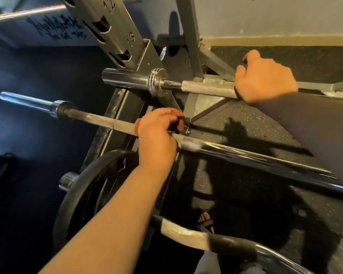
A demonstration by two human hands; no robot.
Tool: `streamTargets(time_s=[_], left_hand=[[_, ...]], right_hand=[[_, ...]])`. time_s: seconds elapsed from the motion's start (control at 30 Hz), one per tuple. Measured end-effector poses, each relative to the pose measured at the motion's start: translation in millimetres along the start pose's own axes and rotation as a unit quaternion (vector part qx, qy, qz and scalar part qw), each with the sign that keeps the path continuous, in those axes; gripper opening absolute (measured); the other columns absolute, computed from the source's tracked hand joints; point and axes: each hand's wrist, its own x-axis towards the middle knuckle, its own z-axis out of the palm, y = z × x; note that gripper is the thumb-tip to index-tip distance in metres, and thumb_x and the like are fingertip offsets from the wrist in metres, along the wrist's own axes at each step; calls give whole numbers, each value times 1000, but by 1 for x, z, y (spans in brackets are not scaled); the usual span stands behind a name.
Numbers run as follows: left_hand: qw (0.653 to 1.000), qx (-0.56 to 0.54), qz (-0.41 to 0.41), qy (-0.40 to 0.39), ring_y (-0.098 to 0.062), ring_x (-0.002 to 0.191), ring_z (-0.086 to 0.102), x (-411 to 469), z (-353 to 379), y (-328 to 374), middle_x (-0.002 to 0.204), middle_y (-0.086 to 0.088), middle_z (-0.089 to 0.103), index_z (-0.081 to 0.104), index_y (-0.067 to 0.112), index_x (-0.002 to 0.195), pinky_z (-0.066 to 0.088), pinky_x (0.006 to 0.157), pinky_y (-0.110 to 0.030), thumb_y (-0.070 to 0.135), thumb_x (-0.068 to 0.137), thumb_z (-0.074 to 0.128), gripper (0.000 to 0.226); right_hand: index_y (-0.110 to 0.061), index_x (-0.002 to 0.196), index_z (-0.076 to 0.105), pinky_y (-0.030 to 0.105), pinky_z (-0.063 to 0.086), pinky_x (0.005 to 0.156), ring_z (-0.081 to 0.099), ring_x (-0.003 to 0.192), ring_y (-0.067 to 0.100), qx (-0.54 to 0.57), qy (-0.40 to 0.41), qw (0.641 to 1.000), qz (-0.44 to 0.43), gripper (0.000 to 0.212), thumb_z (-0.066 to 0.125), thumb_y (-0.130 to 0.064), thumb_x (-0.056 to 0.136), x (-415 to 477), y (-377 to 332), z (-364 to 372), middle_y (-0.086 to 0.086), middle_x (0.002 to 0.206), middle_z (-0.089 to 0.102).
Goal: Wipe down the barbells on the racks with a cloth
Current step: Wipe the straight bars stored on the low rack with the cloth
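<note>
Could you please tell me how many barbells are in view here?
3. A knurled steel barbell uppermost, gripped by the right hand; a long chrome barbell below, gripped by the left hand; a curved chrome bar at the bottom. A blurred top-left bar may be another.

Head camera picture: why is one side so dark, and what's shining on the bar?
Head view: the left side sits in darkness, the light falling on the right; white glare streaks run along the middle barbell; dark shadows lie on the speckled floor.
</note>
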Motion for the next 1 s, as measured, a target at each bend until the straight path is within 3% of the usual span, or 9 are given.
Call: streamTargets(time_s=[0.17, 0.3, 0.47, 0.53, 0.63, 0.7, 0.83, 0.93, 1.0], left_hand=[[991, -60, 74, 99, -30, 104, 67, -51, 32, 57, 103, -18, 73, 76, -3, 90, 53, 96, -44, 5, 88, 57, 21], [982, -78, 171, -18, -25, 119, 59, -68, 29, 60, 120, -15, 69, 76, 2, 107, 43, 109, -35, -7, 87, 60, 28], [988, -115, -61, 86, -7, 127, 51, -54, 4, 33, 127, -4, 62, 72, 11, 119, 35, 114, -22, -17, 85, 56, 46], [991, -106, -80, 18, -12, 125, 54, -57, 6, 58, 123, -1, 65, 73, 9, 117, 39, 109, -24, -17, 83, 57, 46], [970, -176, -129, -111, -20, 127, 55, -69, 15, 102, 122, 3, 65, 71, 6, 121, 42, 112, -38, -4, 94, 56, 33], [960, -196, -134, -148, -9, 134, 48, -86, 10, 132, 136, 2, 58, 64, 11, 132, 36, 115, -23, 5, 101, 53, 34], [952, -186, -105, -218, -6, 130, 50, -89, -24, 154, 141, 1, 58, 61, 12, 136, 26, 103, 1, 9, 102, 52, 35], [945, -284, -110, -117, -7, 117, 64, -83, -48, 163, 124, 3, 69, 77, 7, 109, 49, 104, -24, -8, 93, 53, 33], [912, -374, -128, -108, -7, 111, 68, -81, -75, 178, 122, -3, 69, 75, 0, 107, 54, 92, -21, -15, 95, 49, 33]], right_hand=[[-11, 133, 46, 41, 39, 73, 50, 83, 31, 62, -7, 998, -22, 37, 31, -35, 109, -7, 5, -11, 19, 110, 65], [-11, 140, 42, 47, 42, 76, 57, 93, 43, 31, -25, 999, -29, 40, 32, -36, 110, -24, 23, -27, 27, 116, 62], [6, 124, 52, 57, 50, 81, 57, 96, 54, 72, 20, 996, 45, 27, 47, -10, 103, -73, 63, -46, 37, 110, 60], [13, 114, 54, 58, 53, 75, 60, 89, 54, 146, -37, 986, 78, 21, 53, 3, 95, -93, 68, -51, 39, 105, 60], [14, 106, 62, 64, 51, 93, 60, 106, 55, 192, -140, 965, 114, 19, 60, 7, 89, -123, 63, -57, 38, 113, 60], [18, 99, 62, 64, 49, 97, 62, 107, 58, 139, -109, 984, 31, 14, 57, 9, 90, -140, 64, -60, 43, 114, 60], [-5, 146, 47, 37, 34, 112, 51, 133, 33, 219, -207, 944, 136, 48, 53, -30, 105, -165, 44, -93, 18, 145, 53], [-20, 126, 64, 34, 47, 104, 68, 108, 14, 345, -293, 882, 132, 51, 50, -61, 99, -174, 17, -127, -2, 114, 73], [-18, 110, 71, 36, 56, 95, 75, 92, 14, 449, -316, 822, 152, 37, 47, -46, 103, -180, -3, -159, 2, 99, 79]])
